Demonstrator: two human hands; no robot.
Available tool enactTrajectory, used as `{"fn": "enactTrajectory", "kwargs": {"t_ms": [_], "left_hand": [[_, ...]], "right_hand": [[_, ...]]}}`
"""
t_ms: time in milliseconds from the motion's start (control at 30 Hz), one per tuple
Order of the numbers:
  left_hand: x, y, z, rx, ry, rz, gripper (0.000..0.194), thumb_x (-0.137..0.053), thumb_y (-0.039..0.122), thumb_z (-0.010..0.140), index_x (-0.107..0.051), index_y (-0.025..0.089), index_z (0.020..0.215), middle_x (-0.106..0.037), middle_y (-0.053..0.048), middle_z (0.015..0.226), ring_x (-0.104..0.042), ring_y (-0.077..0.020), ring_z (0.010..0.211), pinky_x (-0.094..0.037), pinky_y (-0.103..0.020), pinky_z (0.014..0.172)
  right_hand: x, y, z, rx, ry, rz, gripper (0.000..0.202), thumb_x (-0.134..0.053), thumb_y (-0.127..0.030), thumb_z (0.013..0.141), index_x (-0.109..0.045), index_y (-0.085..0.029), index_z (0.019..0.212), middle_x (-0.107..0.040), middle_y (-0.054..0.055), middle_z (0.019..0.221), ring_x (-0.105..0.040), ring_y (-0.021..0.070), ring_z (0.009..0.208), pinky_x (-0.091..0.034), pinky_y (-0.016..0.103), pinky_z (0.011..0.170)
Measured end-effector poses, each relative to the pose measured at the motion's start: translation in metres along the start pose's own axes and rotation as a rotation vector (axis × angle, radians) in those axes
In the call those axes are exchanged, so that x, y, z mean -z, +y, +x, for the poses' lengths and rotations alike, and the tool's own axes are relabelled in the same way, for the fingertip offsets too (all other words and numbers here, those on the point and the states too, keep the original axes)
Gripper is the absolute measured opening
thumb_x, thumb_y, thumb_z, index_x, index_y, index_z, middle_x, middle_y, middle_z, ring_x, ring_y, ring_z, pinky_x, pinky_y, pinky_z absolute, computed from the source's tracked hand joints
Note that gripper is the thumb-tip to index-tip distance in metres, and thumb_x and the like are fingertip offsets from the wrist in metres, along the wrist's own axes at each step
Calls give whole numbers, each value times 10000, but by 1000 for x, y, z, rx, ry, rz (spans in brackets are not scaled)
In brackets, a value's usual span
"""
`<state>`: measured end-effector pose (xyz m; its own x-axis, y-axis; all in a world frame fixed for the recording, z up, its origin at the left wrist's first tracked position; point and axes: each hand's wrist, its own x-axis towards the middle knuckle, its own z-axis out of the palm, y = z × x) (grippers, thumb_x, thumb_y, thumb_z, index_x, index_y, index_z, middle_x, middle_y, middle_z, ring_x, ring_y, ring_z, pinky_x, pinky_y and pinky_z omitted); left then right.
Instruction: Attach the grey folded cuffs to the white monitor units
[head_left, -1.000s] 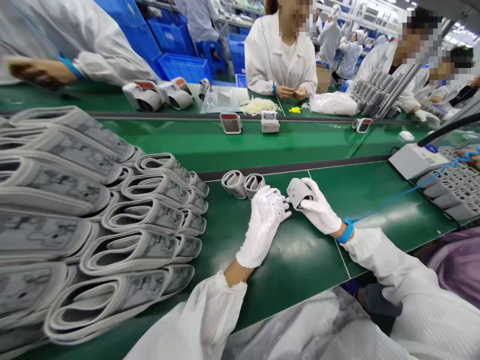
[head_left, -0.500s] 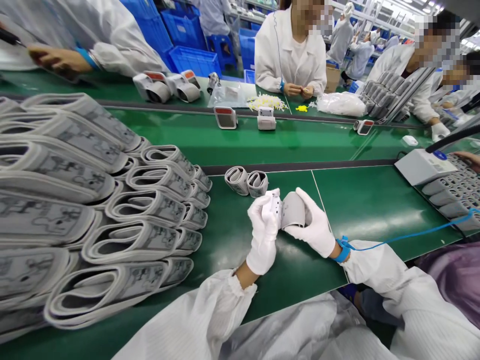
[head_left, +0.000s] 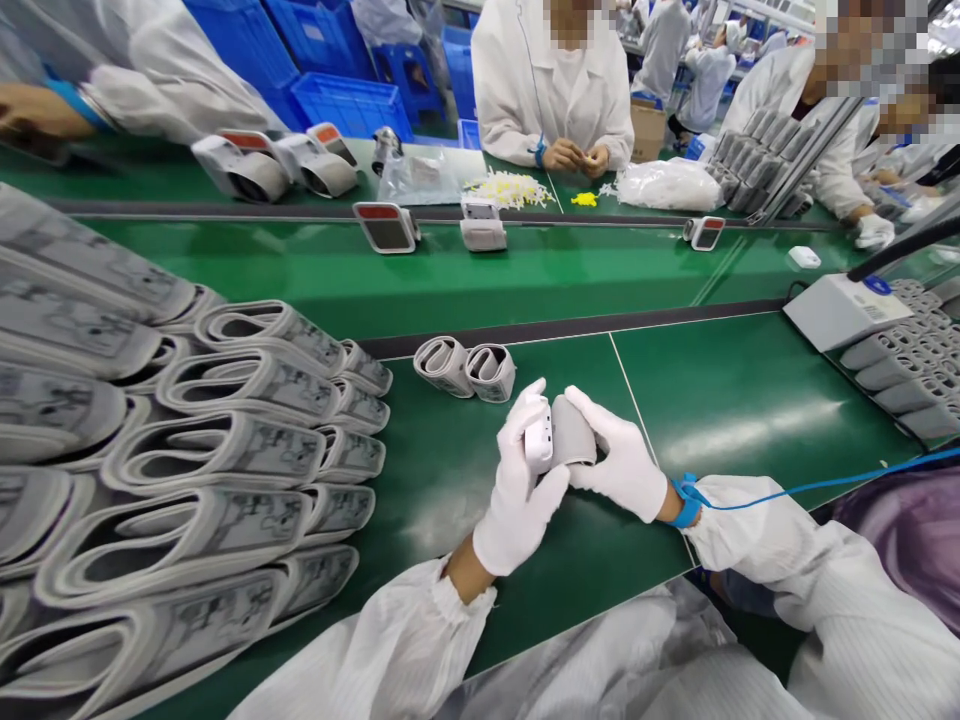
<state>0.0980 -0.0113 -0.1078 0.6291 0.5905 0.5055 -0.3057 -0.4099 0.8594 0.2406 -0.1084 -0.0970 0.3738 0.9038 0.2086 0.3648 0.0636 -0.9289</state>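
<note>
A wrist blood pressure monitor, with a white housing [head_left: 538, 440] and a curved grey cuff [head_left: 574, 432], is held above the green bench [head_left: 442, 480]. Gloved in white, my left hand [head_left: 519, 490] grips the housing, its thumb low near the cuff. My right hand [head_left: 616, 455], also gloved and with a blue strap at the wrist, is closed round the cuff's right side. The housing's front is hidden from me. Just beyond my left hand stand two rolled grey cuffs [head_left: 465, 370], side by side.
Stacks of rolled printed cuffs [head_left: 240, 450] fill the left side. Several monitors [head_left: 386, 228] stand on the green strip ahead. A white box [head_left: 847, 308] and more cuffs [head_left: 900, 360] are at right. A blue cord [head_left: 817, 487] runs from my right wrist. Co-workers sit opposite.
My left hand has turned and shifted its hold on the housing, its thumb now spread toward the cuff. The monitor has tilted and moved slightly left. The camera view has shifted.
</note>
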Motion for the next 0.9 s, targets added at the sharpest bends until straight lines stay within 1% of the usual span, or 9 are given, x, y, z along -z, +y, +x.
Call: {"fn": "enactTrajectory", "kwargs": {"t_ms": [167, 300, 467, 567, 633, 700, 767, 833, 900], "left_hand": [[9, -4, 3, 44, -170, 167, 767, -582, 328, 992, -167, 265, 1634, -163, -166, 1725, -219, -326, 1586, -263, -527, 1269], [12, -5, 2, 211, -189, 262, 801, -535, 294, 996, -102, 211, 1665, -298, -191, 1683, -377, -320, 1523, -368, -467, 1225], [10, -4, 3, 357, -128, 282, 802, -591, 255, 924, -238, 207, 1643, -549, -204, 1513, -660, -352, 1253, -519, -484, 1081], [8, -5, 5, 401, -63, 243, 812, -644, 198, 850, -334, 237, 1600, -549, -172, 1521, -616, -357, 1312, -492, -516, 1115], [9, -7, 7, 417, 34, 202, 796, -681, 153, 788, -424, 262, 1534, -554, -138, 1521, -562, -350, 1374, -453, -529, 1156], [9, -7, 10, 426, 137, 136, 783, -736, 124, 717, -501, 271, 1450, -594, -118, 1478, -571, -346, 1360, -444, -539, 1164], [9, -5, 14, 422, 198, 30, 731, -802, 146, 673, -571, 259, 1357, -641, -110, 1415, -614, -340, 1300, -474, -526, 1138], [8, 0, 19, 454, 213, -104, 583, -832, 252, 699, -645, 231, 1252, -694, -107, 1328, -666, -331, 1212, -528, -506, 1077], [6, 6, 24, 527, 210, -195, 456, -811, 365, 743, -704, 205, 1156, -743, -104, 1222, -705, -329, 1119, -575, -493, 999]], "right_hand": [[6, 8, 3, -9, -29, 0, 896, -856, -437, 777, -486, -224, 1565, -493, 94, 1579, -485, 337, 1459, -460, 418, 1193], [6, 6, 5, -3, 33, -137, 873, -841, -438, 774, -506, -219, 1550, -584, 108, 1495, -605, 334, 1338, -526, 412, 1110], [6, -2, 4, 8, 139, -309, 802, -825, -398, 725, -590, -225, 1472, -727, 95, 1261, -740, 300, 1030, -614, 378, 893], [5, -3, 0, 34, 146, -346, 816, -828, -413, 709, -591, -228, 1467, -748, 99, 1171, -740, 275, 899, -617, 360, 798], [4, -1, -2, 43, 101, -325, 936, -849, -438, 691, -513, -216, 1535, -758, 81, 1046, -707, 231, 772, -606, 336, 721], [5, 3, -3, 33, 31, -230, 949, -801, -455, 769, -414, -201, 1597, -740, 37, 905, -644, 176, 660, -584, 306, 660], [8, 9, 2, 8, -4, -105, 756, -635, -441, 937, -389, -194, 1608, -713, 4, 810, -584, 136, 597, -569, 292, 656], [14, 15, 10, 6, 4, -18, 563, -486, -398, 1036, -468, -192, 1560, -726, 20, 863, -587, 127, 634, -573, 299, 713], [20, 21, 18, 66, -19, -14, 485, -515, -400, 1038, -574, -198, 1474, -729, 56, 998, -631, 145, 766, -578, 319, 808]]}}
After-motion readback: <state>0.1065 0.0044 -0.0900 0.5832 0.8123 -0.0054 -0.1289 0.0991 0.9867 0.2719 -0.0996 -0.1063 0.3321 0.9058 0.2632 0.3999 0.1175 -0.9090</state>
